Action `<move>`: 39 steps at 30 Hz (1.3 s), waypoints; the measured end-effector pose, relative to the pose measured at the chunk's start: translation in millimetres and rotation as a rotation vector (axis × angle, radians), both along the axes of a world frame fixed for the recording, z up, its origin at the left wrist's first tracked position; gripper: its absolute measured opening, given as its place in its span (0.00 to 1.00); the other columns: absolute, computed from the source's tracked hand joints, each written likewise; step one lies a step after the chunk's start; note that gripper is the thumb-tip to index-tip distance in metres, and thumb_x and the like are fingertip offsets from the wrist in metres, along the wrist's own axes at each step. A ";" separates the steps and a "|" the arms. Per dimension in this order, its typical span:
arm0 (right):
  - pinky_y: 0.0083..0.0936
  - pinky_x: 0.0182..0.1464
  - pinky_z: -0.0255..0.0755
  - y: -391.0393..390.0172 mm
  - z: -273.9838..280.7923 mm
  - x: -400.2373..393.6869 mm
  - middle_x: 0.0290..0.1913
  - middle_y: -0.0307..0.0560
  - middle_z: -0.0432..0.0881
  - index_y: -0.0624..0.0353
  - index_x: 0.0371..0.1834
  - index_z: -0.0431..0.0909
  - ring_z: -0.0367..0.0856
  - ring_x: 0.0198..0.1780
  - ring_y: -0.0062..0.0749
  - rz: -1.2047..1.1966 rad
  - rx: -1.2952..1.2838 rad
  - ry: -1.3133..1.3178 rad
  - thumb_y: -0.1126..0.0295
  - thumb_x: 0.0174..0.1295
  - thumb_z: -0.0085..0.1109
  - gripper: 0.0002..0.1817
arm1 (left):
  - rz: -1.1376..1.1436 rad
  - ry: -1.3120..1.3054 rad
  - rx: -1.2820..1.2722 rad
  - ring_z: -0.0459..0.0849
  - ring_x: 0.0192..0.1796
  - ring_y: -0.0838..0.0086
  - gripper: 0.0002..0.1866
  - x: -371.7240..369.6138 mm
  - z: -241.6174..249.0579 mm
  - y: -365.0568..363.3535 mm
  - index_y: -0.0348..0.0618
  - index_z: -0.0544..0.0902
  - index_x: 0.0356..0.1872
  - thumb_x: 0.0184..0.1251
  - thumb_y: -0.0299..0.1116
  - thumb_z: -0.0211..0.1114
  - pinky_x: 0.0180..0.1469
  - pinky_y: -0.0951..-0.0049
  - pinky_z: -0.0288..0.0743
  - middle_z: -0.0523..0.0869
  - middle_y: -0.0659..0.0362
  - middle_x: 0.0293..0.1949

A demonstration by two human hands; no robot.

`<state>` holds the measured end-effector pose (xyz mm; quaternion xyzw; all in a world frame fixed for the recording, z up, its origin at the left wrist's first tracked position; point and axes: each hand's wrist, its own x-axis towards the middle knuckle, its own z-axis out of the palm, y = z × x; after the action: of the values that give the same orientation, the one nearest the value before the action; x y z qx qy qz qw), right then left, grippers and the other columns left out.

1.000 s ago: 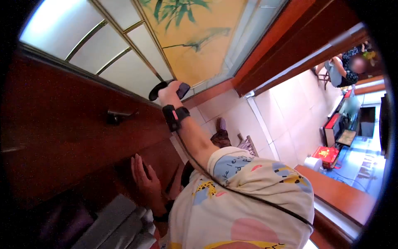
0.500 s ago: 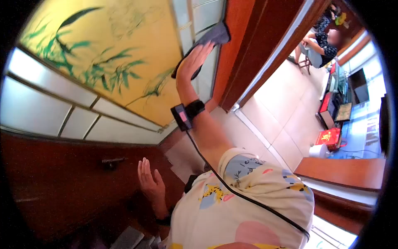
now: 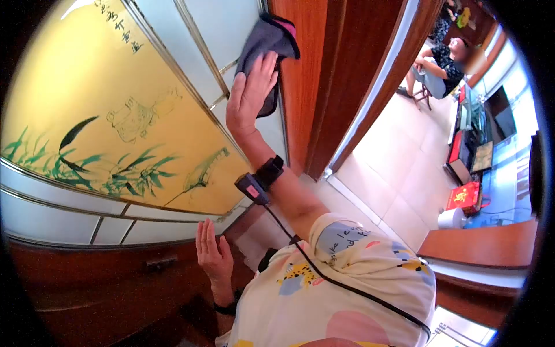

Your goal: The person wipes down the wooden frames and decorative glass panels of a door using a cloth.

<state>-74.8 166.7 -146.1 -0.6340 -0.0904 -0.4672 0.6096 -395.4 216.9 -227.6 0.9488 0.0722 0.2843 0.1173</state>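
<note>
Higher up the glass (image 3: 231, 29) than before, the flat, open right hand (image 3: 250, 98) presses the dark cloth (image 3: 261, 41), whose loose corner could snag on metal trim (image 3: 200, 46), while the open left hand (image 3: 215, 263) looks empty.

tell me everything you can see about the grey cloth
The cloth is dark grey with black edging and a strip of pink near one corner. It looks soft and thin, like a cleaning cloth, and is rumpled, its far end bent over. It lies against the pale panel with metal strips, one corner overlapping the red-brown wood beside it. The right hand rests on it, fingers extended, hiding part. Whether it is damp cannot be told.
</note>
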 end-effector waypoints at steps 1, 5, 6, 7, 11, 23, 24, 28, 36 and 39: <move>0.54 0.72 0.32 -6.7 11.8 5.7 0.74 0.67 0.49 0.68 0.70 0.55 0.41 0.76 0.59 0.008 -0.085 -0.096 0.66 0.70 0.39 0.28 | -0.001 -0.011 0.002 0.72 0.64 0.50 0.21 4.9 -0.6 -1.1 0.36 0.72 0.60 0.66 0.26 0.58 0.62 0.55 0.69 0.76 0.49 0.60; 0.63 0.68 0.36 -36.2 76.2 37.6 0.65 0.71 0.58 0.68 0.59 0.65 0.50 0.70 0.65 -0.103 -0.204 -0.284 0.63 0.67 0.45 0.22 | -0.077 -0.040 0.040 0.74 0.62 0.50 0.20 31.8 15.8 -9.4 0.37 0.73 0.59 0.65 0.25 0.59 0.61 0.56 0.70 0.77 0.48 0.59; 0.62 0.68 0.37 -44.0 88.8 50.5 0.62 0.72 0.60 0.68 0.55 0.67 0.53 0.69 0.66 -0.156 -0.211 -0.303 0.61 0.67 0.46 0.21 | -0.068 -0.045 0.041 0.74 0.62 0.50 0.20 40.3 21.9 -11.7 0.37 0.73 0.59 0.65 0.25 0.59 0.61 0.56 0.70 0.77 0.48 0.59; 0.52 0.70 0.43 -60.6 101.8 58.3 0.65 0.68 0.61 0.66 0.60 0.66 0.55 0.69 0.61 -0.187 -0.230 -0.211 0.59 0.68 0.46 0.24 | -0.143 -0.053 0.020 0.75 0.62 0.51 0.20 50.2 28.3 -14.1 0.38 0.74 0.58 0.65 0.25 0.59 0.61 0.56 0.71 0.78 0.49 0.58; 0.52 0.70 0.43 -79.2 97.5 79.8 0.62 0.67 0.65 0.65 0.58 0.67 0.57 0.67 0.61 -0.147 -0.233 -0.212 0.58 0.68 0.47 0.23 | -0.405 -0.059 -0.064 0.79 0.56 0.55 0.18 92.2 68.9 -39.3 0.42 0.78 0.55 0.63 0.29 0.63 0.56 0.59 0.74 0.80 0.51 0.56; 0.42 0.71 0.44 -103.2 -130.8 89.0 0.67 0.62 0.62 0.64 0.64 0.64 0.56 0.69 0.57 0.151 -0.053 0.282 0.62 0.70 0.46 0.24 | -1.549 0.141 -0.373 0.76 0.57 0.64 0.24 171.3 152.8 -156.3 0.45 0.76 0.58 0.61 0.40 0.64 0.56 0.69 0.73 0.75 0.56 0.61; 0.39 0.70 0.47 -105.0 -136.0 84.4 0.66 0.62 0.64 0.67 0.63 0.65 0.59 0.68 0.54 0.201 -0.007 0.361 0.60 0.71 0.44 0.24 | -1.546 0.142 -0.372 0.76 0.57 0.64 0.24 173.3 155.7 -165.1 0.45 0.76 0.58 0.61 0.40 0.64 0.56 0.69 0.73 0.75 0.56 0.61; 0.41 0.71 0.46 -102.6 -134.1 87.4 0.68 0.64 0.60 0.70 0.65 0.61 0.58 0.68 0.60 0.189 -0.096 0.239 0.62 0.71 0.45 0.25 | -1.756 0.098 -0.323 0.77 0.54 0.62 0.22 181.7 174.3 -185.2 0.35 0.76 0.55 0.62 0.36 0.61 0.53 0.69 0.74 0.77 0.52 0.56; 0.50 0.72 0.41 -122.4 108.3 126.3 0.58 0.64 0.70 0.64 0.53 0.74 0.62 0.62 0.63 0.020 -0.299 -0.428 0.66 0.66 0.48 0.17 | -1.699 -0.113 -0.301 0.71 0.45 0.65 0.09 164.9 204.3 -191.9 0.38 0.80 0.31 0.57 0.33 0.58 0.48 0.69 0.68 0.76 0.57 0.37; 0.47 0.68 0.48 -128.7 185.7 145.5 0.56 0.61 0.71 0.62 0.53 0.73 0.63 0.59 0.61 -0.033 -0.360 -0.646 0.64 0.68 0.47 0.16 | -1.723 -0.163 -0.284 0.70 0.46 0.66 0.09 159.3 215.1 -192.6 0.39 0.80 0.28 0.54 0.35 0.58 0.45 0.69 0.66 0.75 0.58 0.37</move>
<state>70.6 38.0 39.6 -0.5522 -0.3491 -0.6296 0.4206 -236.1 24.3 -12.5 0.6264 -0.6435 0.1521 0.4129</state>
